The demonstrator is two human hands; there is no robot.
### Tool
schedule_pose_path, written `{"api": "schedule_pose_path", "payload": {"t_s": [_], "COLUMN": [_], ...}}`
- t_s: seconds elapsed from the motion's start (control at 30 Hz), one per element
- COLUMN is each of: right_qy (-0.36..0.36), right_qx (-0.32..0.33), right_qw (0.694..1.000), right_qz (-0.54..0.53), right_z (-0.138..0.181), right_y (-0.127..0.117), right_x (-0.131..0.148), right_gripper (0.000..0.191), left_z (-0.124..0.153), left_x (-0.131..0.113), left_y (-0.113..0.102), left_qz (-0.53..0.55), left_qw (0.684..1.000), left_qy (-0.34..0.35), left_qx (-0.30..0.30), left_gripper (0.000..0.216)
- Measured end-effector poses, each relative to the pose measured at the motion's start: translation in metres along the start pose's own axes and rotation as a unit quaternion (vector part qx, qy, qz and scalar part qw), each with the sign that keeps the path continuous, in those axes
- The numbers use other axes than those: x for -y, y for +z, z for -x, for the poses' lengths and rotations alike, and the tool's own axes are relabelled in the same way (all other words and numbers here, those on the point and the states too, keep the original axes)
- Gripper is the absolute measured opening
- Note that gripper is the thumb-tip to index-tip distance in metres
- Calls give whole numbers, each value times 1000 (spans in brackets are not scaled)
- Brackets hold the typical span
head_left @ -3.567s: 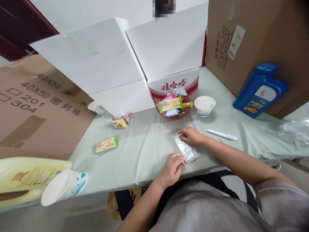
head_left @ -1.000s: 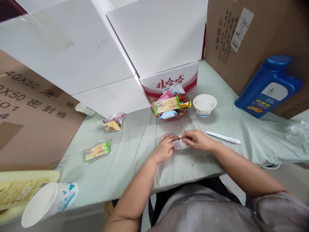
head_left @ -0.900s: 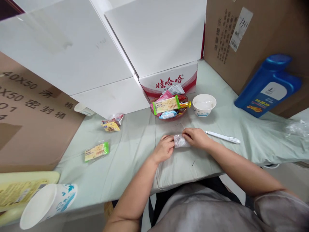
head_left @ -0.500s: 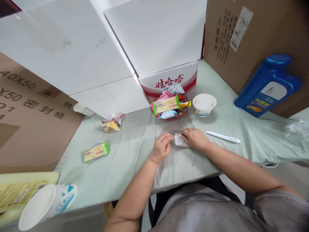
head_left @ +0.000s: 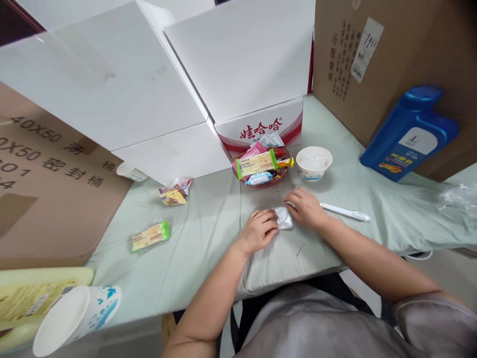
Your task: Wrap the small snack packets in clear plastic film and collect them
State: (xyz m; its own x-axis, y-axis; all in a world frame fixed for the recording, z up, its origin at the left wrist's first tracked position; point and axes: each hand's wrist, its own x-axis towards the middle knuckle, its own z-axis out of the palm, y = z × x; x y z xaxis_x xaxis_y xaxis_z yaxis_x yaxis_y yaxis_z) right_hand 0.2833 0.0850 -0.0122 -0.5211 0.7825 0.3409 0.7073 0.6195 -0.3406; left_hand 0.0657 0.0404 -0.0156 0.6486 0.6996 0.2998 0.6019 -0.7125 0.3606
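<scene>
A small square of folded clear, crinkled plastic (head_left: 284, 219) lies on the cloth between my hands. The fingers of my left hand (head_left: 258, 231) are curled at its left edge, thumb and forefinger closed there. My right hand (head_left: 306, 209) rests at the upper right of the plastic, fingers stretched out and slightly apart, holding nothing. A white utility knife (head_left: 346, 212) lies just right of that hand, one end partly hidden behind it. Beyond both hands stands a red bowl (head_left: 257, 185) heaped with wrapped snacks, including a green-ended biscuit pack (head_left: 257, 164).
A paper bowl (head_left: 314, 163) stands right of the snacks, near a blue bottle (head_left: 406, 134). Leftward lie a biscuit pack (head_left: 151, 236) and snack packets (head_left: 174, 193). A paper cup (head_left: 76, 318) is at front left. White boxes (head_left: 238, 59) and cartons (head_left: 40, 169) wall the back.
My left hand has moved right onto the plastic's left edge. My right hand's fingers have lifted and spread from the plastic, now lying flatter and more exposed, slightly further right.
</scene>
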Motion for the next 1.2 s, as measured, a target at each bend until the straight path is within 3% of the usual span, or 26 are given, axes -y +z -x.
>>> {"api": "schedule_pose_path", "payload": {"t_s": [0.1,0.23,0.33,0.53,0.6,0.67,0.73,0.8,0.87,0.97,1.07,1.2], "right_qy": [-92,-71,-99,-112,-93,-43,51,147,199,211,210,219], "right_qx": [63,107,112,119,92,18,-97,-150,-58,114,165,186], "right_qw": [991,989,986,985,991,999,993,972,969,963,957,949], "right_qz": [-73,-76,-76,-48,-29,2,49,104,134,123,111,127], "right_z": [-1,-4,-2,5,1,-9,-24,-41,-57,-71,-76,-80], "right_y": [5,6,6,9,-3,-27,-55,-79,-92,-90,-81,-77], "right_x": [5,4,0,9,5,-6,-24,-42,-56,-68,-75,-78], "right_gripper": [21,25,25,22,25,30,34,37,40,54,64,62], "left_z": [0,1,4,7,7,6,6,6,5,5,4,2], "left_x": [2,10,19,29,30,29,29,29,29,30,29,28], "left_y": [1,6,9,12,13,13,13,14,14,15,16,17], "left_qz": [13,5,-25,-48,-49,-47,-44,-43,-43,-41,-38,-34], "left_qw": [1000,998,990,983,983,984,984,983,982,982,981,980], "left_qy": [0,-40,-96,-137,-134,-130,-133,-138,-140,-142,-145,-155], "left_qx": [-2,-53,-97,-115,-114,-111,-112,-114,-117,-121,-121,-118], "left_gripper": [10,7,6,3,3,3,4,4,4,3,4,4]}}
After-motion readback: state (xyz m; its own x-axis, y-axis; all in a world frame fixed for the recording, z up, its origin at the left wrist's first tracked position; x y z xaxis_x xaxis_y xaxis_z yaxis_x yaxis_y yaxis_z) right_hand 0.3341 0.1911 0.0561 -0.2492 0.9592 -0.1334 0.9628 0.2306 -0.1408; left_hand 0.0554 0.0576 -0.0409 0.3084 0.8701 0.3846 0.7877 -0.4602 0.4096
